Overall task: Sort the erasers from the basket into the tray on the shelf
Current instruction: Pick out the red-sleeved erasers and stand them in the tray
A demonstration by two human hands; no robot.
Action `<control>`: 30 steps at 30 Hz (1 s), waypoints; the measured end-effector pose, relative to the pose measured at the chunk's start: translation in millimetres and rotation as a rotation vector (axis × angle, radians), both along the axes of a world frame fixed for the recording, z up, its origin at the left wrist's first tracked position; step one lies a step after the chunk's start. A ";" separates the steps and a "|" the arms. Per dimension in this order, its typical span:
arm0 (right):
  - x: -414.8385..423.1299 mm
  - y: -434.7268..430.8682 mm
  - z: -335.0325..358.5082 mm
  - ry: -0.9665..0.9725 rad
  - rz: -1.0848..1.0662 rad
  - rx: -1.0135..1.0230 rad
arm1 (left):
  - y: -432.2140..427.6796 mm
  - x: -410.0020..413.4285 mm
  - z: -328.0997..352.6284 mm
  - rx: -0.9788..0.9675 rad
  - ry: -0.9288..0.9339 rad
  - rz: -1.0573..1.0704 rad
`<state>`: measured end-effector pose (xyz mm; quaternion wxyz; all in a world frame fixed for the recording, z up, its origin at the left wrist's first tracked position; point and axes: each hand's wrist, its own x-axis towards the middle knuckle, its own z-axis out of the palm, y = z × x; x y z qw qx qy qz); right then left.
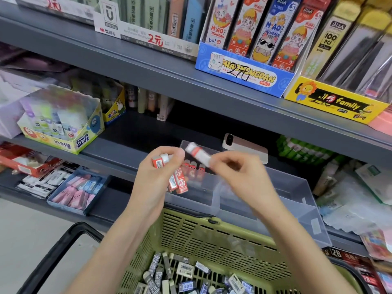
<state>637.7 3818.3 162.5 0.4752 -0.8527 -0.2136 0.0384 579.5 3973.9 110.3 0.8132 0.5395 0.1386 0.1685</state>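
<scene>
My left hand (157, 177) grips several red-sleeved erasers (179, 182), their ends sticking out above and below my fingers. My right hand (239, 172) pinches one red-and-white eraser (198, 153), blurred, over the clear plastic tray (292, 194) on the shelf. A short row of red erasers (194, 168) stands inside the tray's back left part. Below my arms sits the green basket (212, 236) holding many grey 2B erasers (184, 270).
A phone (244, 145) lies on the shelf behind the tray. A box of pink and blue erasers (78, 192) is at the left, a Power Glue box (63, 128) above it. Green glue sticks (305, 150) stand to the right. The basket's black handle (63, 242) hangs left.
</scene>
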 end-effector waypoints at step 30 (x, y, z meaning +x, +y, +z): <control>-33.9 -13.8 -7.7 -0.094 0.070 -0.140 | -43.6 19.8 2.0 -0.460 -0.038 -0.189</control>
